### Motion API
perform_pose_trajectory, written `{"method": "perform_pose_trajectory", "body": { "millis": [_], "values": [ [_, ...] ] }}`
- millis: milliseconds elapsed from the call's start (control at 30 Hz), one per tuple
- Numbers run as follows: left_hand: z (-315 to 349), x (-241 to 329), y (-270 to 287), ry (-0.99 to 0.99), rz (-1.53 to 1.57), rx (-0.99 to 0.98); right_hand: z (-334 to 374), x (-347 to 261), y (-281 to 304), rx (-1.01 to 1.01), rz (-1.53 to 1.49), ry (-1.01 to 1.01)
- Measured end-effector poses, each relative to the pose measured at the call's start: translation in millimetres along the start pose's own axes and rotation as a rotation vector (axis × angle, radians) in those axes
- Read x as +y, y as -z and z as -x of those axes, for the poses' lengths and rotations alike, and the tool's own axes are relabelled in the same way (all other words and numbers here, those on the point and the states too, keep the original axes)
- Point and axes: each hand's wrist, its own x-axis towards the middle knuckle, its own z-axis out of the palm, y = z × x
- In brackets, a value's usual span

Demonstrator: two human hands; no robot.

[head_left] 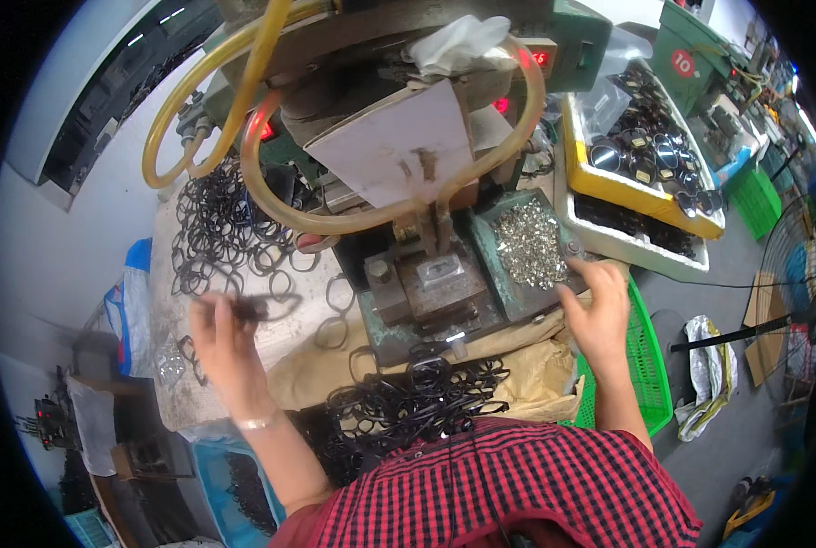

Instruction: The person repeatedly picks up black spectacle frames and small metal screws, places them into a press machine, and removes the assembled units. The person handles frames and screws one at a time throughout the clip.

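My left hand [229, 354] is raised over the left side of the table, its fingers smeared by motion. A blurred dark eyeglass frame [266, 307] is right at its fingertips; whether they grip it I cannot tell. At the right edge of a green metal tray [494, 239] is my right hand [600, 315], thumb and forefinger apart with nothing visible between them. Small shiny metal pieces [529, 245] fill that tray. Left of it stands the press's metal fixture [445, 285], beneath the machine head, with a small pale part on top.
Loose black frames [230, 228] cover the table's back left. Another heap [417, 397] lies against my front. Yellow hoses [260, 183] loop before the press. Foam boxes [636, 205] of dark glasses stand back right; a green basket [650, 361] is at my right, a blue bin [209, 475] lower left.
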Motion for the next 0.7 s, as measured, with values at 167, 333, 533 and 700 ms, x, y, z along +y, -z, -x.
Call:
{"method": "perform_pose_trajectory", "body": {
  "millis": [167, 333, 533, 700],
  "values": [
    [61.9, 24.9, -100.6, -0.187, -0.132, -0.268, 4.0, 27.1, -51.6, 0.130, 0.126, 0.107],
    [50.6, 0.1, -142.7, -0.208, -0.107, -0.403, -42.8, -6.2, -60.4, 0.133, -0.022, 0.140],
    [49.8, 0.6, -149.8, -0.225, -0.243, -0.432, -36.6, 1.5, -75.1, 0.138, 0.010, 0.087],
    [48.4, 0.0, -153.0, -0.273, -0.274, -0.367, -46.5, -12.5, -81.3, -0.075, 0.114, 0.457]
  ]
}}
